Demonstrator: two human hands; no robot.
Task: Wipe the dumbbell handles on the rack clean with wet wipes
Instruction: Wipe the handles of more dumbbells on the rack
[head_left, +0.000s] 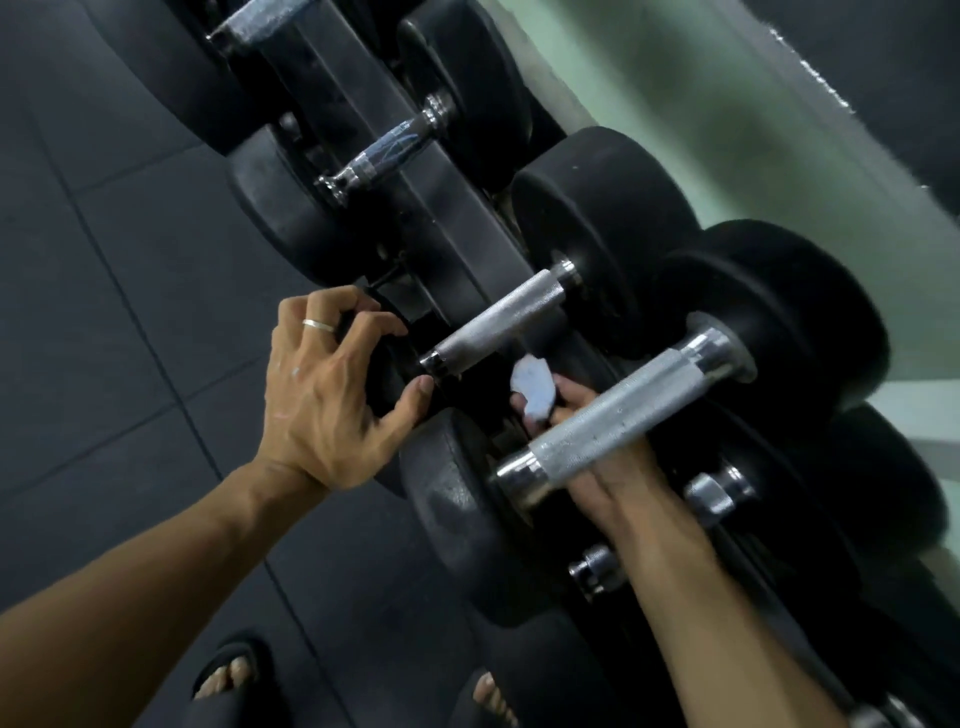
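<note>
I see the left hand curled on a dumbbell head. The right hand, under a knurled handle, pinches a pale wipe.

- The left hand is wearing a thin silver ring on one finger.
- A small pale fleck is showing on the back of that hand.
- The right hand is going bare.
- Both forearms are running bare to the frame's edge.
- Down below, a black open-toed slide is covering the left foot, toes peeking out; the right foot is barely showing.
</note>
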